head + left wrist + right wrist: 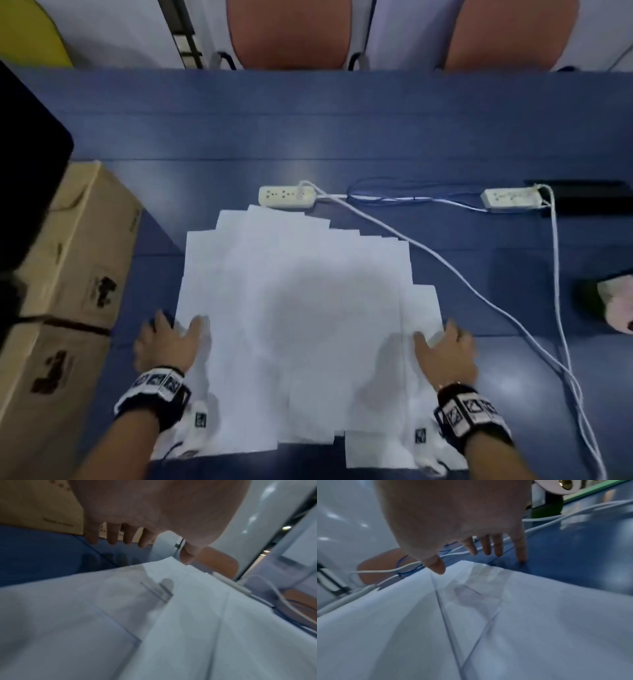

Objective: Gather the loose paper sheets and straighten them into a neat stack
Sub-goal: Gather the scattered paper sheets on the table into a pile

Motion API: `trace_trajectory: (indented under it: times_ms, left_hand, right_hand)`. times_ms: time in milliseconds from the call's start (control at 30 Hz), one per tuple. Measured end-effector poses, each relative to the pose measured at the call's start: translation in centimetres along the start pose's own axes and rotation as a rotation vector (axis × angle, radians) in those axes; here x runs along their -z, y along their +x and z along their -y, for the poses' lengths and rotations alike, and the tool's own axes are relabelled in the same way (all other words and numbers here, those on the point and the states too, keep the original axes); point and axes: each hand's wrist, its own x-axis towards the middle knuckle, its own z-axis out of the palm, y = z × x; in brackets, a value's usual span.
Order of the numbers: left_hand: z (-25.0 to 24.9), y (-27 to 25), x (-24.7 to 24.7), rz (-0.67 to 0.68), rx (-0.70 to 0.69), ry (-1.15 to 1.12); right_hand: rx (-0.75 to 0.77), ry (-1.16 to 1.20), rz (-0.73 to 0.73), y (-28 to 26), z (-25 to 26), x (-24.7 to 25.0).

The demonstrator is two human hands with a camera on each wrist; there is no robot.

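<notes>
Paper sheets [291,308] lie fanned, overlapping, on blue table [376,130] before me. My 2 hands flank pile: left hand [168,342] and right hand [445,353] both spread, fingers straight, grasping nothing. I judge gathering barely begun; squaring undone.

Left wrist view, blurred. I see my left hand [154,513] spread above the blue table [34,555], fingers [112,536] pointing down, thumb [187,555] over the far corner of the overlapping paper sheets [171,628]. Cardboard box [39,507] stands to the left. A white cable [278,595] lies on the right.
</notes>
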Motion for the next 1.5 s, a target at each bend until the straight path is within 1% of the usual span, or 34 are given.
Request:
trace_trajectory:
  times_ms: [67, 167, 300, 333, 433, 500, 567, 633, 700, 767, 867, 967, 1067, 1100, 1133, 1200, 1267, 1333, 1400, 1433, 1467, 1500]
  left_hand:
    - [-0.9, 0.8, -0.8, -0.042, 0.084, -0.002]
    - [-2.3, 1.0, -3.0, -0.055, 0.095, 0.012]
    - [-3.3, 0.2, -5.0, -0.088, 0.072, -0.021]
    - [-3.6, -0.1, -5.2, -0.078, 0.074, -0.031]
    - [-4.1, -0.9, -5.7, -0.068, 0.048, -0.051]
    - [-4.2, -1.2, -5.5, -0.067, 0.038, -0.063]
    - [-3.9, -0.8, -4.6, -0.117, 0.044, -0.092]
    - [-3.6, 0.4, -3.2, -0.174, 0.056, -0.134]
    - [-3.8, 1.8, -2.0, -0.161, 0.076, -0.117]
    - [-4.7, 2.3, -1.8, -0.129, 0.062, -0.053]
    - [-6.4, 0.8, -2.7, -0.118, -0.024, 0.015]
    - [-7.1, -1.3, -3.7, -0.113, -0.050, -0.001]
    - [-6.9, -1.7, -3.8, -0.106, -0.058, -0.052]
    - [-6.7, -1.3, -3.4, -0.097, -0.039, -0.078]
    - [-6.4, -0.7, -2.9, -0.081, -0.006, -0.107]
    - [-5.9, 0.5, -1.9, -0.031, 0.042, -0.173]
    - [-6.0, 1.1, -1.2, 0.056, 0.036, -0.253]
    - [-6.4, 1.3, -0.7, 0.167, 0.061, -0.358]
    - [-6.6, 1.7, -0.4, 0.263, 0.115, -0.491]
    - [-6.6, 1.9, -0.2, 0.303, 0.118, -0.541]
    - [-6.5, 1.9, 0.1, 0.340, 0.101, -0.572]
    - [-6.5, 1.7, 0.4, 0.369, 0.078, -0.584]
  right_hand:
    - [-0.161, -0.031, -0.031, 0.6, 1.2, -0.2]
    - [-0.229, -0.013, -0.020, 1.1, 3.2, -1.3]
    - [-0.232, 0.098, 0.013, 0.8, 6.1, -3.1]
    - [-0.229, 0.125, 0.027, 0.7, 7.0, -3.6]
    - [-0.229, 0.246, 0.103, 0.2, 9.1, -4.3]
    - [-0.239, 0.322, 0.151, 0.3, 9.4, -4.1]
    - [-0.256, 0.288, 0.120, 0.3, 8.9, -3.7]
    - [-0.279, 0.166, 0.057, 0.2, 8.3, -3.1]
    - [-0.304, 0.111, 0.025, 0.1, 8.4, -3.0]
    - [-0.281, 0.102, 0.029, 0.0, 9.5, -3.1]
    - [-0.237, 0.143, 0.073, -0.5, 11.6, -3.8]
    - [-0.181, 0.186, 0.113, -1.8, 13.1, -4.4]
    - [-0.119, 0.216, 0.128, -2.0, 12.6, -4.4]
    - [-0.125, 0.258, 0.118, -1.4, 11.9, -4.3]
    - [-0.149, 0.349, 0.113, -0.8, 11.3, -3.6]
    - [-0.229, 0.589, 0.127, 0.9, 9.7, -2.0]
    - [-0.271, 0.744, 0.226, 2.2, 8.6, -0.2]
    - [-0.291, 0.769, 0.386, 3.2, 7.9, 1.0]
    - [-0.302, 0.723, 0.565, 3.8, 7.6, 1.4]
    - [-0.304, 0.688, 0.622, 4.0, 7.2, 1.4]
    - [-0.292, 0.644, 0.649, 4.2, 7.1, 1.4]
    - [-0.262, 0.624, 0.644, 4.6, 6.7, 1.2]
